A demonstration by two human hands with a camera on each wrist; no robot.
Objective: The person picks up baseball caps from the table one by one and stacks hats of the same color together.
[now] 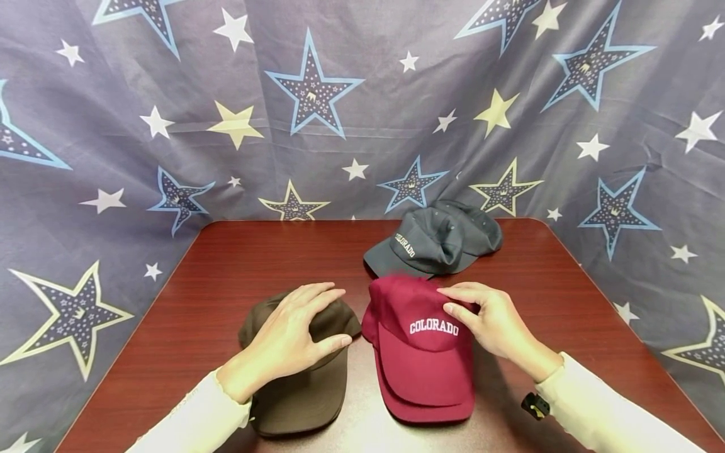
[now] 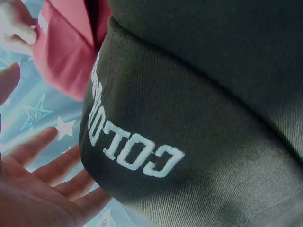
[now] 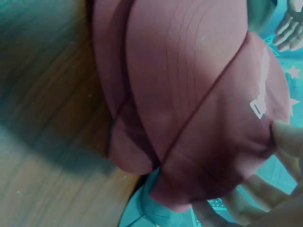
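Note:
A dark olive-brown cap [image 1: 306, 402] sits at the front left, its brim toward me. Over its crown lies my left hand [image 1: 291, 330], fingers straight and thumb spread. White lettering on the cap's front [image 2: 142, 151] shows in the left wrist view. Beside it, two maroon caps are stacked, with one brim just above the other; the upper maroon cap [image 1: 425, 371] reads COLORADO. My right hand [image 1: 489, 314] pinches the right side of that upper cap's crown. In the right wrist view the thumb [image 3: 286, 137] presses its front, with the other fingers behind.
Behind the maroon caps, two dark grey caps [image 1: 425, 242] lie nested near the back edge of the reddish-brown table [image 1: 272, 251]. A star-patterned curtain [image 1: 340, 157] hangs around the back and sides. A small dark object [image 1: 535, 406] is at the right sleeve's cuff.

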